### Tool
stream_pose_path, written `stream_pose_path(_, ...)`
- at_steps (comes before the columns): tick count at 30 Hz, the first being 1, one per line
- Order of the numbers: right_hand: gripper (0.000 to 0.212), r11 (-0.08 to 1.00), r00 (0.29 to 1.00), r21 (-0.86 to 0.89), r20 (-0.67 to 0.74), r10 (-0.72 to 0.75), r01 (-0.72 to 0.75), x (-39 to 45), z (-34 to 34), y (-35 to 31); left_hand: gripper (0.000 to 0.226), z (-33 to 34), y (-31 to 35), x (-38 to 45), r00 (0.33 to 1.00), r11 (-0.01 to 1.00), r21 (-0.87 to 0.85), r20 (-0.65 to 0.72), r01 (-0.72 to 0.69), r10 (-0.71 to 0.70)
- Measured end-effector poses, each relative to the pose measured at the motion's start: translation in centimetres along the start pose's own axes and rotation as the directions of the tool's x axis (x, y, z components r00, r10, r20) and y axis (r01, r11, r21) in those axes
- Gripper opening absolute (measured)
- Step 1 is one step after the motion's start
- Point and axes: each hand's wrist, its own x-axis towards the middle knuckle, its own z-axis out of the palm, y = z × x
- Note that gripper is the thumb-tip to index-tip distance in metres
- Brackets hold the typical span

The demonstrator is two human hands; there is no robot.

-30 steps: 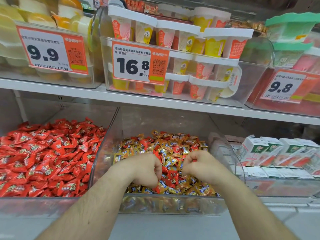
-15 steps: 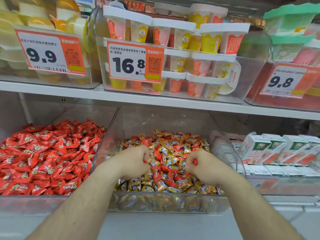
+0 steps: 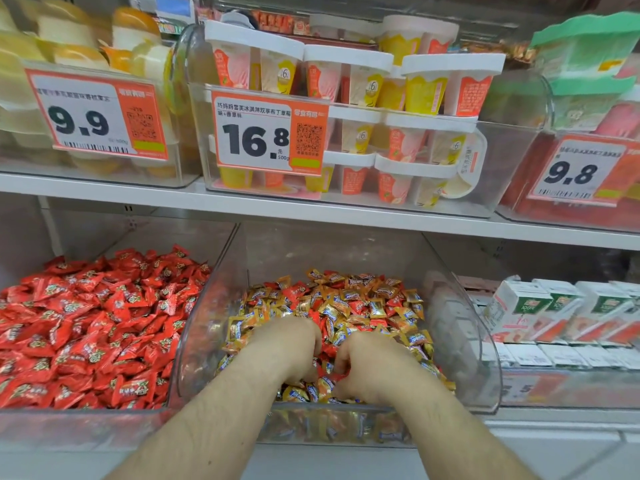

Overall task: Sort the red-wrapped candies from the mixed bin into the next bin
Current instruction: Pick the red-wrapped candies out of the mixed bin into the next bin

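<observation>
White shop shelf (image 3: 311,216) over clear mixed bin (image 3: 485,358), both hands' fingers curled among red-wrapped candies (image 3: 327,351).

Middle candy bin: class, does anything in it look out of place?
Yes. Red-wrapped candies lie scattered among the gold-wrapped ones in the mixed bin, though the bin to its left holds only red. Both hands, left hand and right hand, are digging in the pile.

Mixed bin (image 3: 460,306): clear glossy plastic, walls catching glare. Candies inside (image 3: 363,306) are showing shiny crinkled film, gold and red. Next bin's red candies (image 3: 86,327): same glossy wrap. Shelf (image 3: 311,211) is looking like smooth matt white painted metal. Price tags (image 3: 266,133): printed paper. Cartons (image 3: 554,310): matt card.
</observation>
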Motion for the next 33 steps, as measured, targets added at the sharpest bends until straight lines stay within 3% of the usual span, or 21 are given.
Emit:
stream_pose_path(3, 0.008, 0.992, 1.0, 0.125, -0.024, 0.007, -0.004, 0.2, -0.4, 0.7, 0.025, 0.1, -0.1, 0.0, 1.0, 1.0, 0.001, -0.01, 0.009, -0.009)
stream_pose_path(6, 0.018, 0.89, 0.993, 0.456, -0.103, 0.049, 0.004, -0.6, -1.4, 1.5, 0.024, 0.2, -0.4, -0.3, 1.0, 0.999, 0.046, -0.025, 0.002, 0.0)
stream_pose_path(9, 0.024, 0.561, 0.988, 0.827, -0.07, 0.14, -0.021, -1.5, -2.0, 1.6, 0.034, 0.6, -0.5, -0.4, 1.0, 0.992, 0.126, -0.023, -0.007, 0.01)
stream_pose_path(12, 0.01, 0.108, 0.976, 0.989, 0.073, 0.207, -0.097, -2.3, -2.1, 1.2, 0.038, 0.9, -0.4, -0.3, 1.0, 0.984, 0.177, -0.022, -0.001, 0.006)
stream_pose_path(14, 0.01, -0.203, 0.958, 0.972, 0.163, 0.238, -0.115, -3.0, -2.2, 1.1, 0.028, 0.5, -0.1, -0.5, 0.997, 0.994, 0.108, -0.076, 0.004, 0.004)
stream_pose_path(16, 0.01, -0.446, 0.947, 0.891, 0.214, 0.24, -0.088, -3.5, -2.6, 1.0, 0.026, -0.1, 0.0, -0.9, 0.987, 0.997, -0.07, -0.159, -0.031, 0.02)
stream_pose_path(19, 0.015, -0.603, 0.956, 0.793, 0.238, 0.17, -0.09, -4.0, -3.3, 1.1, 0.034, -1.4, 0.1, -2.3, 0.963, 0.923, -0.367, -0.269, -0.112, 0.01)
stream_pose_path(22, 0.021, -0.583, 0.973, 0.806, 0.203, 0.109, -0.102, -4.2, -3.8, 0.4, 0.036, -3.5, 0.1, -5.3, 0.939, 0.769, -0.594, -0.343, -0.236, 0.023)
stream_pose_path(25, 0.02, -0.473, 0.986, 0.879, 0.123, 0.113, -0.056, -4.2, -4.0, -1.9, 0.028, -5.7, -1.6, -8.8, 0.925, 0.548, -0.767, -0.379, -0.333, 0.03)
stream_pose_path(28, 0.009, -0.352, 0.994, 0.934, 0.093, 0.061, -0.066, -4.0, -4.2, -5.7, 0.022, -6.9, -5.3, -11.0, 0.898, 0.347, -0.87, -0.417, -0.35, -0.138)
stream_pose_path(31, 0.017, -0.093, 1.0, 0.996, -0.017, -0.006, 0.016, -3.6, -5.0, -10.1, 0.022, -6.6, -9.9, -11.7, 0.855, 0.271, -0.916, -0.381, -0.297, -0.352)
stream_pose_path(33, 0.027, 0.135, 0.989, 0.982, -0.123, -0.087, 0.134, -3.3, -5.7, -13.2, 0.019, -5.8, -12.7, -11.7, 0.816, 0.294, -0.926, -0.355, -0.238, -0.456)
